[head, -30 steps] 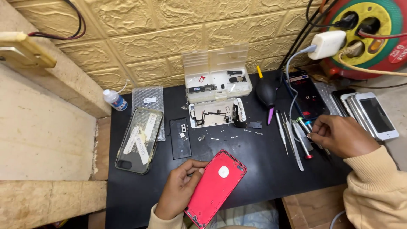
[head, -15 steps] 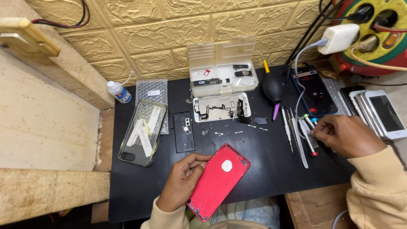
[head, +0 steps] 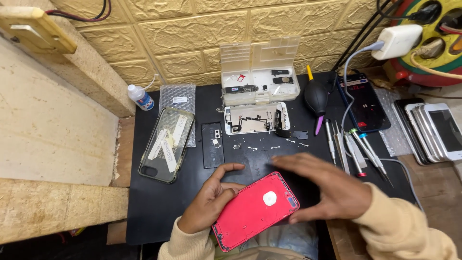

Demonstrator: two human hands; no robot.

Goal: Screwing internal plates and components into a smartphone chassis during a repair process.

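Observation:
A red phone back housing (head: pixel 255 210) lies tilted at the near edge of the black work mat (head: pixel 159 202). My left hand (head: pixel 208 200) holds its left side, thumb stretched out above it. My right hand (head: pixel 328 189) hovers open over the housing's right end, fingers spread, holding nothing. Beyond the hands lies a stripped white phone frame (head: pixel 255 118) with small screws scattered before it.
A clear parts box (head: pixel 260 79) stands at the back. Left lie a clear phone case (head: pixel 166 143), a dark battery piece (head: pixel 212 144) and a small bottle (head: pixel 140 97). Right: a black air blower (head: pixel 316 98), screwdrivers and tweezers (head: pixel 353 151), a lit phone (head: pixel 364 102), stacked phones (head: pixel 435 130).
My right hand has left the tools at the right and swung left over the red housing. The camera has come closer.

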